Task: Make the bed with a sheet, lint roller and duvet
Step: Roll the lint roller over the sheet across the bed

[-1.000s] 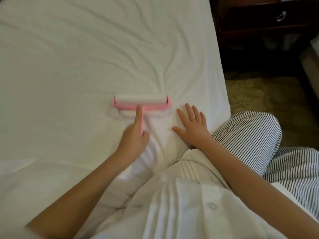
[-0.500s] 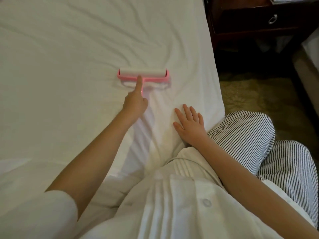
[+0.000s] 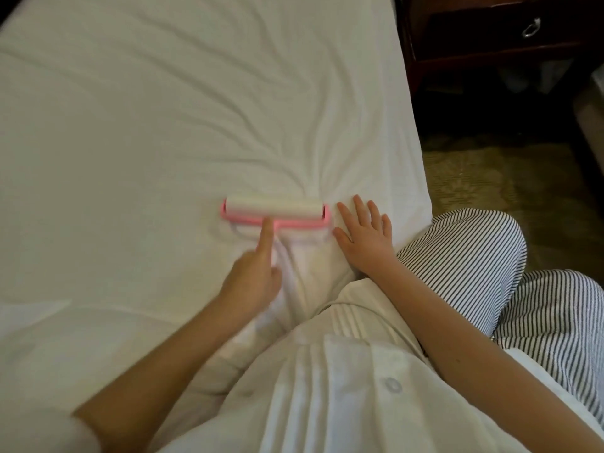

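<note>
Pink roller (image 3: 274,208) lies near the bed's (image 3: 415,165) right edge, our left grip (image 3: 251,282) clasping its handle, forefinger (image 3: 267,237) pressing down, our right grip (image 3: 366,238) flat and open beside it to pin the sheet (image 3: 163,125).

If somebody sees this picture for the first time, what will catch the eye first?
The pink lint roller stands out on the wrinkled white sheet, near its right edge. The left hand grips its handle, forefinger stretched toward the roll; the right hand lies flat on the sheet beside it.
</note>
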Tool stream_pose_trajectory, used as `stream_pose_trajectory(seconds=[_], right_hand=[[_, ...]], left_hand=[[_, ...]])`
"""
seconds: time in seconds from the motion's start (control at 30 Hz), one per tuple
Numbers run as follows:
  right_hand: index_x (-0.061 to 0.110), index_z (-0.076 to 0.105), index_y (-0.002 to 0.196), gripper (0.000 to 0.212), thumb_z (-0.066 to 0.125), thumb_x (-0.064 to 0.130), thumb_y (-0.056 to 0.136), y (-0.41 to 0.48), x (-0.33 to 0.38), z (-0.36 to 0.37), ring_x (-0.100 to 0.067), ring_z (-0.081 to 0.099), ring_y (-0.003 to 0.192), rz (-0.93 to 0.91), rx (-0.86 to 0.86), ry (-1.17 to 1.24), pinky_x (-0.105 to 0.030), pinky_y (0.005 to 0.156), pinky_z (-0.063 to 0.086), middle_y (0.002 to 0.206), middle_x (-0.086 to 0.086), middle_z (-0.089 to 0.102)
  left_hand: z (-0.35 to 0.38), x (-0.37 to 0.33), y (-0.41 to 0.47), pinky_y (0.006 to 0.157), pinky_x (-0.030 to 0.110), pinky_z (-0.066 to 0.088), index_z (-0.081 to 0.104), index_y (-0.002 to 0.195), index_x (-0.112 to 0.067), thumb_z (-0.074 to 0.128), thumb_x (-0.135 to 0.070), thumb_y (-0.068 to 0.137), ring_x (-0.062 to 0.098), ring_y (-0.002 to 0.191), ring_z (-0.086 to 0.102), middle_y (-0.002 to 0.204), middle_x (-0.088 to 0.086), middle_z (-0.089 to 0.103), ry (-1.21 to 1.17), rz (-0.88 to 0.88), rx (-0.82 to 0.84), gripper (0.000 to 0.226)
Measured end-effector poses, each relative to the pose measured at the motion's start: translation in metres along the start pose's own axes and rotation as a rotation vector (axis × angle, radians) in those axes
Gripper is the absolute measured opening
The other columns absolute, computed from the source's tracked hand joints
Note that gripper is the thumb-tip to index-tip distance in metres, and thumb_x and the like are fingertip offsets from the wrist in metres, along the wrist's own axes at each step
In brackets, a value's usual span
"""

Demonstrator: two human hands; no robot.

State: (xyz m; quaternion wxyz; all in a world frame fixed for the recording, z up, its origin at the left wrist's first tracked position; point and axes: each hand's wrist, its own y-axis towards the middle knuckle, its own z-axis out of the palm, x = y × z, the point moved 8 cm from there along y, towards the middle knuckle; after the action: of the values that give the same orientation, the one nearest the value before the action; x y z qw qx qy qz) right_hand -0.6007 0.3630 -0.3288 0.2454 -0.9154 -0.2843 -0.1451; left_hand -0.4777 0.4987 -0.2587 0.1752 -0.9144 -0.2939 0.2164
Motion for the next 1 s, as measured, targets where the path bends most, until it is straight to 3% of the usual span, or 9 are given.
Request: stream_pose_trajectory(seconds=[0.1,0.2,0.33,0.4,0.5,0.6,0.7,0.83,1.0], right_hand=[[0.03,0.007,0.151,0.054,0.026,0.04,0.101,-0.003,-0.004,-0.001,-0.023,-0.011,0.145,0.018,-0.003,0.009,-0.04,0.115,-0.006,0.159,0.001,-0.009],[0.03,0.007,0.151,0.054,0.026,0.04,0.101,-0.006,-0.006,-0.003,-0.023,-0.011,0.145,0.04,-0.017,0.02,-0.04,0.115,-0.007,0.159,0.0,-0.008],[0.025,0.009,0.151,0.054,0.026,0.038,0.101,-0.006,-0.01,-0.009,-0.022,-0.01,0.145,0.094,-0.065,0.041,-0.04,0.115,-0.008,0.159,0.0,-0.006],[0.02,0.011,0.151,0.054,0.027,0.035,0.101,-0.005,-0.013,-0.015,-0.022,-0.008,0.146,0.124,-0.115,0.066,-0.039,0.115,-0.007,0.159,-0.001,-0.003],[0.016,0.013,0.151,0.053,0.027,0.03,0.101,-0.003,-0.018,-0.022,-0.021,-0.005,0.146,0.166,-0.161,0.102,-0.038,0.116,-0.006,0.159,-0.002,0.001],[0.014,0.014,0.15,0.053,0.029,0.028,0.1,-0.001,-0.018,-0.021,-0.022,-0.003,0.146,0.182,-0.147,0.118,-0.038,0.116,-0.004,0.159,-0.004,0.002],[0.013,0.017,0.149,0.053,0.031,0.026,0.1,-0.002,-0.016,-0.02,-0.023,-0.003,0.146,0.172,-0.145,0.127,-0.038,0.116,-0.004,0.159,-0.005,0.003],[0.016,0.017,0.149,0.053,0.032,0.024,0.099,-0.006,-0.018,-0.02,-0.023,-0.005,0.146,0.169,-0.123,0.16,-0.039,0.116,-0.005,0.159,-0.004,0.002],[0.017,0.016,0.15,0.053,0.031,0.024,0.099,-0.006,-0.021,-0.02,-0.023,-0.006,0.146,0.172,-0.108,0.172,-0.04,0.116,-0.005,0.159,-0.004,0.0]], left_hand=[[-0.031,-0.021,0.08,0.064,0.027,0.033,-0.007,0.15,-0.024,0.045,-0.009,0.092,0.035,0.09,0.059,0.108,0.027,0.058,-0.044,-0.002,-0.104,0.079],[-0.06,-0.041,0.127,0.066,0.031,0.04,-0.003,0.15,-0.031,0.039,-0.008,0.092,0.029,0.084,0.055,0.118,0.022,0.055,-0.167,-0.035,-0.114,0.075],[-0.081,-0.056,0.099,0.089,0.032,0.04,0.016,0.15,-0.023,0.039,-0.009,0.093,0.034,0.116,0.05,0.135,0.017,0.047,-0.069,0.038,-0.254,0.064],[-0.073,-0.051,0.051,0.084,0.035,0.04,0.019,0.149,-0.023,0.042,-0.01,0.092,0.038,0.109,0.052,0.126,0.02,0.051,0.011,0.089,-0.28,0.063],[-0.033,-0.027,-0.017,0.072,0.033,0.039,0.011,0.15,-0.03,0.04,-0.016,0.094,0.033,0.093,0.056,0.102,0.014,0.056,0.182,0.035,-0.115,0.064],[-0.01,-0.016,-0.036,0.063,0.027,0.033,0.006,0.15,-0.032,0.036,-0.017,0.096,0.024,0.075,0.049,0.083,0.005,0.048,0.174,-0.052,-0.008,0.063],[-0.02,-0.031,0.011,0.071,0.032,0.039,0.009,0.15,-0.029,0.037,-0.014,0.095,0.035,0.093,0.057,0.103,0.018,0.057,0.143,-0.003,-0.071,0.063],[-0.047,-0.066,0.112,0.083,0.037,0.041,0.006,0.15,-0.028,0.035,-0.009,0.094,0.04,0.108,0.053,0.123,0.025,0.048,0.057,0.0,-0.156,0.067],[-0.063,-0.107,0.141,0.077,0.033,0.039,0.007,0.151,-0.02,0.038,-0.007,0.093,0.035,0.113,0.052,0.128,0.02,0.05,-0.031,0.02,-0.178,0.067]])
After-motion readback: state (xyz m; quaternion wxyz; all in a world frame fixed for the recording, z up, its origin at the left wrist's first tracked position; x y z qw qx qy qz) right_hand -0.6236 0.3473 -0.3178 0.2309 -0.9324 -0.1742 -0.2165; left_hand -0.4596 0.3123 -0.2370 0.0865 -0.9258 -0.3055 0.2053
